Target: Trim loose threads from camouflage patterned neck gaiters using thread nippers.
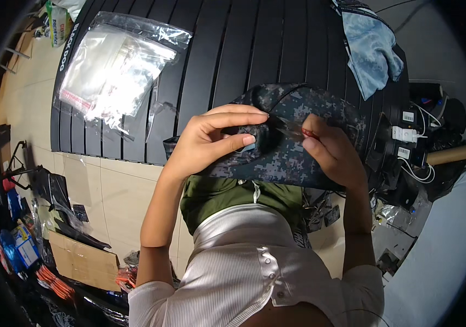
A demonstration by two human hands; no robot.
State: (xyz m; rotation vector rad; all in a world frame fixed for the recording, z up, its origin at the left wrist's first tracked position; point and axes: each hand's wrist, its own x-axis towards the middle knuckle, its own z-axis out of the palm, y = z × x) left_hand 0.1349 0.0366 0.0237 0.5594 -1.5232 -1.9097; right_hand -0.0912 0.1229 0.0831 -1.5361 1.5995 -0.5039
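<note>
Left hand (216, 139) is seen in the head view closed in a pinch on the dark camouflage-patterned cloth (298, 158): the thumb is laid along the lower side of a bunched fold and the fingers are curled over its top. Right hand (328, 150), at 3 o'clock from the left, is likewise pressed together, its fingertips pinching the same cloth where something small with a red tip (308, 132) shows; what that item is cannot be told. The cloth is held up between the two hands, over the near edge of the black slatted table (244, 49) and above the person's lap.

As a judgement only, the work on the cloth appears to be under way rather than finished: the cloth is gripped at one spot near its middle, most of it hangs loose toward 6 o'clock, and nothing has been laid aside as complete.

At 10 o'clock from the hands, a heap of clear plastic bags (115, 68) is lying on the table, well apart from the cloth. At 1 o'clock, a light blue cloth (374, 49) is draped over the far table edge. Boxes and cables are crowded at 3 o'clock, and a flat cardboard piece (83, 261) rests on the tiled floor at 8 o'clock.
</note>
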